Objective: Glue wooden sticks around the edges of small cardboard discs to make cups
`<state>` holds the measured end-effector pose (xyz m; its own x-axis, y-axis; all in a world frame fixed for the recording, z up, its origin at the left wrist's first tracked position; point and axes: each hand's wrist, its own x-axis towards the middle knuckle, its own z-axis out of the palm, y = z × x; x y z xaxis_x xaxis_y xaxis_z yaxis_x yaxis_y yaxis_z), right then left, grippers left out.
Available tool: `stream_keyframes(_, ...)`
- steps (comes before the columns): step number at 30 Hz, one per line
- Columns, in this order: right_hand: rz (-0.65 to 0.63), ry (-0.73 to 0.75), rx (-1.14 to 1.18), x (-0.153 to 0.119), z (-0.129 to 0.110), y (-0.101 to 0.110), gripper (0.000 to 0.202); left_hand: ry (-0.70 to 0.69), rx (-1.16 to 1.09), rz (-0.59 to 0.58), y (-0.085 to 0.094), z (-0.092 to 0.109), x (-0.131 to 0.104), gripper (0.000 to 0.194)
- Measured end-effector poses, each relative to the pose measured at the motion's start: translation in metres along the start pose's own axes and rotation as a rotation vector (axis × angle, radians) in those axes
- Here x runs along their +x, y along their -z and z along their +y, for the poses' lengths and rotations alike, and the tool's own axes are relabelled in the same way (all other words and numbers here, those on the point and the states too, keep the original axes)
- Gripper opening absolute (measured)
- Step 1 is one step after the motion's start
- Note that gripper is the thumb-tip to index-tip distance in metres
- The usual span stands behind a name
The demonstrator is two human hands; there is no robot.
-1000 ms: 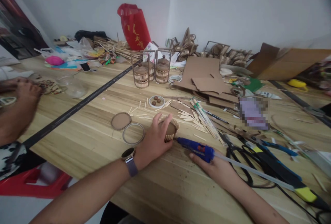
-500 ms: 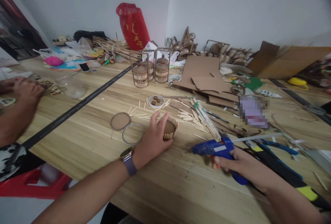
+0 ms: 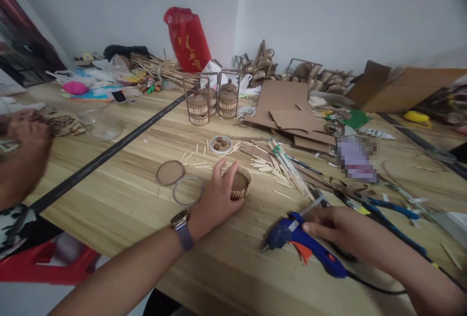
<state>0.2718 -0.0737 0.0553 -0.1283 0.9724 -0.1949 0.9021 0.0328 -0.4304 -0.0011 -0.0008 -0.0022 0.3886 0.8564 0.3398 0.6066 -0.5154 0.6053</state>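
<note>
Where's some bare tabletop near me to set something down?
Speckled but open: between the round tan wooden basket and blue plastic glue gun. Larger: between the round brown cardboard disc and long black strip. Crowded: right of the basket, with short pale wooden sticks and blue-handled pliers.

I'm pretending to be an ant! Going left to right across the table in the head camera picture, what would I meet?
Another person's hand, clear container, flat brown disc, stick-walled cup, blue glue gun, blue-handled pliers.
</note>
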Motion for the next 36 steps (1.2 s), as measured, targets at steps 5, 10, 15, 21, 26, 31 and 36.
stream_keyframes(5, 0.131, 0.053, -0.285, 0.029, -0.018, 0.002, 0.008, -0.001, 0.000, 0.004, -0.001, -0.001, 0.000, 0.090)
stream_keyframes(10, 0.033, 0.110, -0.359, 0.067, -0.029, -0.010, 0.015, 0.010, -0.013, -0.013, -0.002, -0.001, 0.000, 0.091)
stream_keyframes(15, -0.062, 0.174, -0.315, 0.085, -0.022, -0.008, 0.019, -0.004, -0.019, -0.006, -0.002, -0.002, 0.001, 0.092)
stream_keyframes(21, -0.052, 0.264, -0.215, 0.073, -0.039, 0.012, 0.010, -0.022, -0.026, -0.019, -0.001, -0.002, 0.001, 0.092)
stream_keyframes(26, -0.126, 0.397, -0.028, 0.068, -0.073, 0.022, 0.014, -0.016, -0.017, -0.016, -0.002, -0.002, 0.001, 0.090)
stream_keyframes(31, -0.103, 0.594, -0.046, 0.083, -0.090, 0.017, 0.015, -0.023, -0.013, -0.010, -0.004, -0.004, 0.002, 0.090)
stream_keyframes(36, -0.094, 0.631, -0.076, 0.094, -0.088, 0.009, 0.013, -0.026, -0.017, -0.002, -0.006, -0.006, 0.002, 0.091)
